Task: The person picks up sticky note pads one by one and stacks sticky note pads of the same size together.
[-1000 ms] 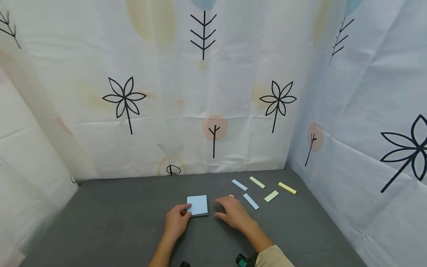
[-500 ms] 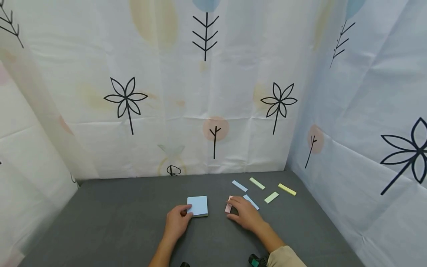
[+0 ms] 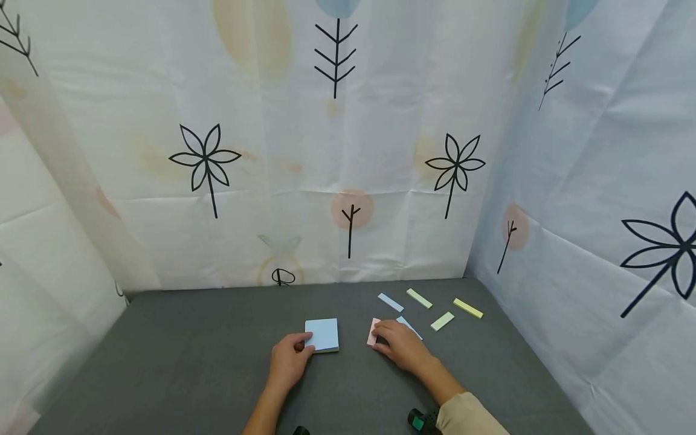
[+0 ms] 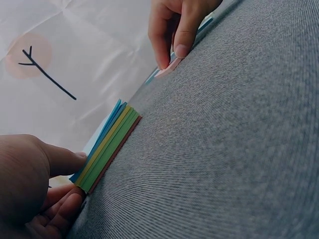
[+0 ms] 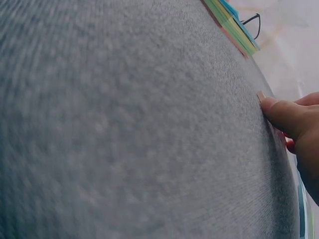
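A square stack of sticky notes, pale blue on top, lies on the dark grey table. My left hand grips its left side between thumb and fingers. The left wrist view shows the stack's edge in blue, yellow, green and reddish brown layers, a little fanned at the top. To the right of the stack, a pink strip of narrow sticky notes lies on the table. My right hand pinches that strip with thumb and fingers; its right part is hidden under them.
Past my right hand lie two blue strips, two pale green strips and a yellow strip. One blue strip is partly behind the hand. White patterned cloth hangs around the table's back and sides.
My right hand has moved right from beside the stack, uncovering the pink strip, and its fingers have come down onto it. My left hand stays on the stack.
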Tool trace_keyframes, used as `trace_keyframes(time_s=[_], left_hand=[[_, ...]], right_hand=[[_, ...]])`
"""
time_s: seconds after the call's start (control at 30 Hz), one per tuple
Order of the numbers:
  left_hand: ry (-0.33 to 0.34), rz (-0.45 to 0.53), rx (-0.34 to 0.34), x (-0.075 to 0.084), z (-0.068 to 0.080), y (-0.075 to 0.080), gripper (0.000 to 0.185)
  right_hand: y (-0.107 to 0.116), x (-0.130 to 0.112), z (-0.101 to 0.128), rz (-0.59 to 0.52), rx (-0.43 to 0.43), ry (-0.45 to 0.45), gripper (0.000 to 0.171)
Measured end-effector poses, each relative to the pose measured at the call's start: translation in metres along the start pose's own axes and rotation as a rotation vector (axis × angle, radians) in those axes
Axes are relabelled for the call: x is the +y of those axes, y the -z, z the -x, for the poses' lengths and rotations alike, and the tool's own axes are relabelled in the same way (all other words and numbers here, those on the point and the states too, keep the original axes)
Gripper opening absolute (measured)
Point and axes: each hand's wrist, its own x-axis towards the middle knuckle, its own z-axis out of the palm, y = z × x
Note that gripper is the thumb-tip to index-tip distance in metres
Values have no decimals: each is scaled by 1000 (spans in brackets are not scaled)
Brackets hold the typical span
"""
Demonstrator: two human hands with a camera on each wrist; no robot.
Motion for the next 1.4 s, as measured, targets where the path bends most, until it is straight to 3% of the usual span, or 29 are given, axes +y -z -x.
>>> trace_keyframes(time_s=[0.5,0.7,1.0,1.13,1.4], left_hand=[[14,-7,-1,1,1,0,26],[31,-5,-1,1,2,-1,26],[18,1,2,1,0,-1,27],[10,-2,0,2,0,-1,27],[13,-3,6,0,2,-2,26]], right_hand=[[2,11,0,-96,-15,94,16],[6,14,-1,-40,-33,113,24],[14,17,-12,-91,-239,-80,46],[12,22,-15,-108,-295,-76,41],[9,24,-16,-108,-217,3,29]])
